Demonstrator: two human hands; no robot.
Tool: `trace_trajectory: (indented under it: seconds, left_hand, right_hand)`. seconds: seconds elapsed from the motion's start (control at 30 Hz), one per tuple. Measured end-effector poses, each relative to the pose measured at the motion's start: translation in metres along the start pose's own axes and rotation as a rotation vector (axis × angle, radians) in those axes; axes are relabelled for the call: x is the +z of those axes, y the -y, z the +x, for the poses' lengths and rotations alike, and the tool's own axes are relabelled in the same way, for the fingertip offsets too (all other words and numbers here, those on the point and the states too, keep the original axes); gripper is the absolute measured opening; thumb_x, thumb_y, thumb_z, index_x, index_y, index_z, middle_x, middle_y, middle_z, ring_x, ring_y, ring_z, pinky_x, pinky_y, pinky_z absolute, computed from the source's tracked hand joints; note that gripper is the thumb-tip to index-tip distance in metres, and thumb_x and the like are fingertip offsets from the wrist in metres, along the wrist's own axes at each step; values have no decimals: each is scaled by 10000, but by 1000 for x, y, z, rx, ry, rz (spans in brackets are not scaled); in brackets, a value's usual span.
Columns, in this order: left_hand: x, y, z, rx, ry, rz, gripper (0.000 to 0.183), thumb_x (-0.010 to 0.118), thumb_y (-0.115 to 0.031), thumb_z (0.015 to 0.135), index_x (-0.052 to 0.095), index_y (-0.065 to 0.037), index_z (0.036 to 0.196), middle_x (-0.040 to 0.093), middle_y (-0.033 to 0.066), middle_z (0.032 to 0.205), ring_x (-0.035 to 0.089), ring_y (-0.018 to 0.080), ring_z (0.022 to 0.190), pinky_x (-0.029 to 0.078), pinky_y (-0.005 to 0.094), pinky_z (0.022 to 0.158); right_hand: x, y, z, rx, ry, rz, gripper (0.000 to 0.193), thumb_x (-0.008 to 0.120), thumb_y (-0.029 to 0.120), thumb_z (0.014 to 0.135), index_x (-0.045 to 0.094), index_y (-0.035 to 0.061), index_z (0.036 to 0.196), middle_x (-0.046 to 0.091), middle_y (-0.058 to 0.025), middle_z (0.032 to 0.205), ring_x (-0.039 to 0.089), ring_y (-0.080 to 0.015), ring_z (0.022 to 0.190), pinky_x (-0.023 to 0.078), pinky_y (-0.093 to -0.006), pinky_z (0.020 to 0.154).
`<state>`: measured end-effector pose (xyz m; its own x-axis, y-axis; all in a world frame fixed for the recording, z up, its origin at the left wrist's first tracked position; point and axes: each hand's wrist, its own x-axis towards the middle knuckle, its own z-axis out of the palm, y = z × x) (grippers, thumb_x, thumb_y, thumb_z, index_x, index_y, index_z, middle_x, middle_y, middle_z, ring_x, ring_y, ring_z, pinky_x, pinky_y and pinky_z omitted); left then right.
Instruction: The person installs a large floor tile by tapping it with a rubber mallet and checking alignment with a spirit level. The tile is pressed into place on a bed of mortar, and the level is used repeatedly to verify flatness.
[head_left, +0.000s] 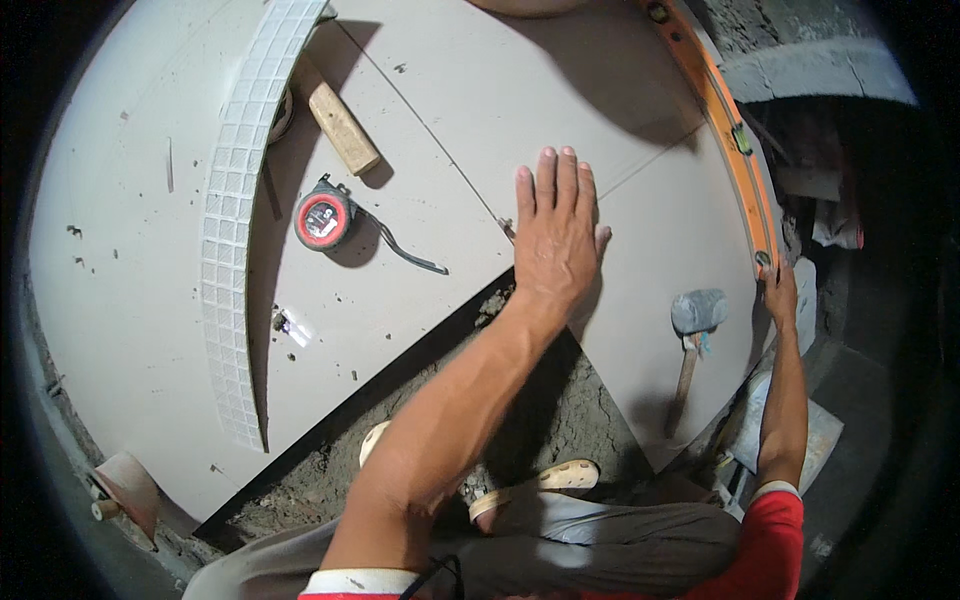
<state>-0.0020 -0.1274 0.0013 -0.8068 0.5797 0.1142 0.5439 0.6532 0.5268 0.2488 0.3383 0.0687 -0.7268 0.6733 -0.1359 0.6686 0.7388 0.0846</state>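
Note:
My left hand (555,245) lies flat on the large pale floor tiles (440,70), fingers stretched forward, close to where several tile joints meet. At the right, my right hand (780,295) has its fingers closed around the near end of a long orange spirit level (725,115). The level runs along the tiles' right side, and its green vial shows partway up. Between my two arms a rubber mallet (699,312) with a grey head and wooden handle rests on a tile. Left of my left hand lies a red and black tape measure (323,220) with a dark strap.
A tile piece with a gridded back (235,220) stands on edge at the left, partly hiding a wooden-handled tool (343,125). Rough grey mortar (590,410) lies below my left arm, by my cream clogs (560,477). A trowel (130,490) sits at lower left.

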Motion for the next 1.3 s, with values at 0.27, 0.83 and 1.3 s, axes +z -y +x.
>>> trace_trajectory:
  seconds: [0.27,0.83,1.3]
  left_hand:
    - [1,-3,-1,-21,19,-57,741,605,-375,1007,375,33,1581,320,227,1668,206,406,1585,156,604,1279]
    - [11,-3,-1,-24,-31,8,712,623,-374,992,420,-3,1565,378,181,1645,248,388,1562,159,617,1267]
    - [10,-6,1,-29,103,60,716,415,-447,1100,285,15,1631,218,208,1726,106,386,1622,41,579,1315]
  right_hand:
    - [0,12,-7,49,-61,-21,585,630,337,1022,560,-68,1438,635,-314,1372,596,-442,1321,454,-456,1106]
    - [-11,17,-5,57,-8,-89,686,629,487,1033,579,-53,1453,626,-304,1415,581,-413,1367,429,-431,1160]
    - [-19,35,-7,83,15,-131,677,644,457,1015,570,-44,1464,591,-298,1462,549,-422,1398,429,-437,1159]
